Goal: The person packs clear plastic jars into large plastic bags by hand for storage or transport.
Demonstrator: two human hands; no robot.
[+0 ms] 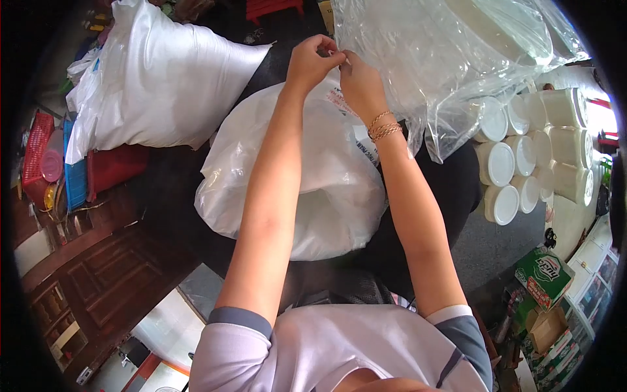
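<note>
My left hand (pixel 313 64) and my right hand (pixel 363 83) meet fingertip to fingertip, both closed in a pinch. Something tiny and pale is between them, too small to name. Right below my hands sits a white plastic bag (pixel 241 147) with dark and red print, its mouth open and its rim folded outward. A large clear plastic bag (pixel 431 59) lies just right of my right hand, which has gold-coloured bracelets at its wrist. Left of my left hand stands a full white sack (pixel 166 78), its corner pointing at my hand.
Several white-lidded tubs (pixel 501 163) are stacked on the right. Beyond them are a green carton (pixel 543 277) and an open brown box (pixel 547 328). A red basket (pixel 39 140) and a blue crate (pixel 75 176) stand left, above a carved wooden panel (pixel 104 274).
</note>
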